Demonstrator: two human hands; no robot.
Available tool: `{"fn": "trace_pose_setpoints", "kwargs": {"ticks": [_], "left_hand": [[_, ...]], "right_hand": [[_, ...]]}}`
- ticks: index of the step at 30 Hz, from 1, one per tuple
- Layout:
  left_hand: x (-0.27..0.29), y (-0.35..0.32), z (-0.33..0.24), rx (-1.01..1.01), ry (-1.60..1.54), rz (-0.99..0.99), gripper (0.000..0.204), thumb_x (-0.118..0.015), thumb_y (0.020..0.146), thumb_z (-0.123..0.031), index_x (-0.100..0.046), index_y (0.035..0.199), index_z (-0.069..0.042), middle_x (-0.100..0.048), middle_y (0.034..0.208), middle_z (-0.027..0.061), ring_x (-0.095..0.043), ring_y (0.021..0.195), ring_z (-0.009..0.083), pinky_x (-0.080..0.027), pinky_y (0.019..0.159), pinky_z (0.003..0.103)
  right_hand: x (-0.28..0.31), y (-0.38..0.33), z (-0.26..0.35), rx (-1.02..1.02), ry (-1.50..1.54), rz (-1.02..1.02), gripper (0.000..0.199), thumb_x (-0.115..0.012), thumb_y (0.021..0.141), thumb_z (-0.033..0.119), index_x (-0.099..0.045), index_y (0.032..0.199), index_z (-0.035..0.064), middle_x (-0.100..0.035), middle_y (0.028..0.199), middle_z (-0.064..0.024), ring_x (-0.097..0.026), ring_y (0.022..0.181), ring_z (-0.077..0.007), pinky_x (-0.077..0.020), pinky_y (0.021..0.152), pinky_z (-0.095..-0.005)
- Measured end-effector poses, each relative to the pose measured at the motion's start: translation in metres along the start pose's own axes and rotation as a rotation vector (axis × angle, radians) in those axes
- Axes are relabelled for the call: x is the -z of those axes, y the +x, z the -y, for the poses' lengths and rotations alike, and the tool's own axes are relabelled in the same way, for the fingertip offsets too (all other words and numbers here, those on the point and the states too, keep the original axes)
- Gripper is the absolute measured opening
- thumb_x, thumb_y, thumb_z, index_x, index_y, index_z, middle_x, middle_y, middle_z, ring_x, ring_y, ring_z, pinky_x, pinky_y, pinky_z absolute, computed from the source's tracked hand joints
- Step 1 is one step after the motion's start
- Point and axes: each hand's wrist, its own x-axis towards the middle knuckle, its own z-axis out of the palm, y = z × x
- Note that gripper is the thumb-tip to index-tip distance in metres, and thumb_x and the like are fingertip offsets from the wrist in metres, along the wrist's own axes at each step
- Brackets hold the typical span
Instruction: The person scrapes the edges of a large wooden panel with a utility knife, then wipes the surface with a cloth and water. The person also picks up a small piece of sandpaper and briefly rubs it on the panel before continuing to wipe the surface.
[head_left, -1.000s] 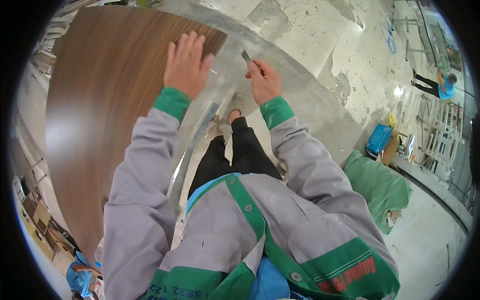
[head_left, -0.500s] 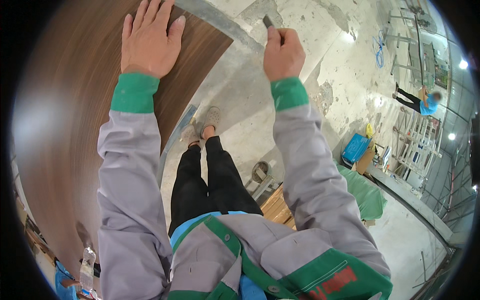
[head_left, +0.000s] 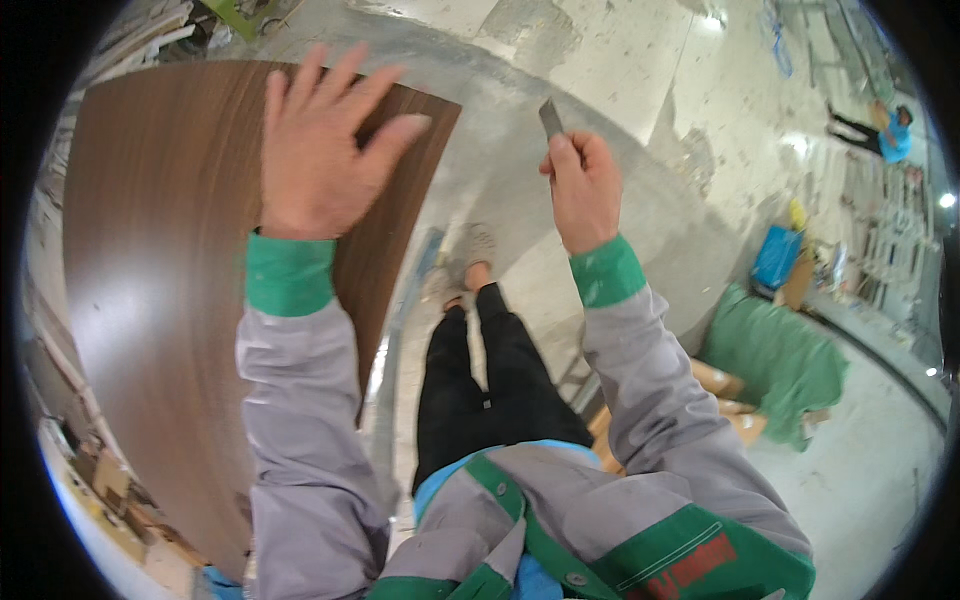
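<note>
Left hand [head_left: 320, 165] splayed wide, holding nothing, blurred, over the far end of a dark brown wood-grain panel [head_left: 165, 260]; fingertips reach past its edge, contact can't tell. Panel is smooth, flat, glossy where light hits, at the person's left. Grey metal bar [head_left: 398, 310] runs beside its right edge. Right hand [head_left: 586, 190] narrow pinch, thumb on top, holding a flat grey blade-like piece [head_left: 550, 118], slim, tip up, clear of panel. Red lettering [head_left: 690, 565] on the green jacket pocket, too blurred to read. Far right: green crinkled sack or sheet [head_left: 775, 355], contents hidden; behind it blue box [head_left: 777, 257], contents can't tell. Concrete floor [head_left: 625, 95] patchy, worn.
</note>
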Motion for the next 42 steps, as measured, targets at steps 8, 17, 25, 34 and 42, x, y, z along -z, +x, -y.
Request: {"fn": "trace_pose_setpoints", "kwargs": {"ticks": [8,17,25,34,42], "left_hand": [[-0.005,0.060,-0.014,0.063,-0.489,0.487,0.033,-0.065,0.092,-0.044,-0.079,0.093,-0.014,-0.072,0.076,0.0087,-0.068,0.074,0.0313,-0.051,0.073,0.045],[-0.025,0.054,0.004,0.143,-0.518,0.295,0.035,-0.065,0.099,-0.040,-0.075,0.109,-0.008,-0.071,0.084,0.0080,-0.064,0.077,0.0184,-0.050,0.073,0.034],[-0.025,0.060,0.044,0.450,-0.552,-0.185,0.033,-0.061,0.098,-0.043,-0.076,0.109,-0.016,-0.074,0.089,0.0109,-0.068,0.082,0.0325,-0.053,0.075,0.045],[-0.017,0.055,0.020,-0.085,-0.484,0.107,0.029,-0.067,0.094,-0.043,-0.080,0.100,-0.018,-0.075,0.087,0.0044,-0.068,0.078,0.0277,-0.045,0.102,0.047],[-0.010,0.058,-0.010,0.049,-0.409,0.436,0.040,-0.068,0.090,-0.051,-0.078,0.082,-0.014,-0.069,0.066,0.0018,-0.063,0.065,0.0231,-0.041,0.102,0.044]], "right_hand": [[-0.039,-0.092,0.013,-0.436,0.290,0.120,0.025,-0.061,0.104,0.025,-0.062,0.094,0.0022,-0.059,0.074,0.0012,-0.051,0.068,-0.0062,-0.0426,0.062,-0.0242],[-0.051,-0.065,0.047,-0.082,0.321,0.064,0.028,-0.064,0.104,0.029,-0.062,0.092,0.0041,-0.058,0.071,0.0016,-0.050,0.065,-0.0056,-0.0413,0.059,-0.0244],[-0.062,-0.012,0.098,0.216,-0.165,-0.217,0.022,-0.074,0.094,0.027,-0.069,0.089,0.0064,-0.067,0.073,-0.0125,-0.065,0.062,-0.0268,-0.0509,0.059,-0.0349],[-0.046,0.015,0.060,-0.029,0.089,-0.273,0.027,-0.059,0.103,0.026,-0.065,0.100,-0.0001,-0.058,0.073,0.0017,-0.050,0.065,-0.0070,-0.0421,0.059,-0.0264],[-0.051,-0.050,-0.015,-0.379,0.337,0.065,0.026,-0.060,0.104,0.026,-0.067,0.106,0.0014,-0.058,0.078,0.0016,-0.050,0.070,-0.0062,-0.0410,0.063,-0.0228]]}}
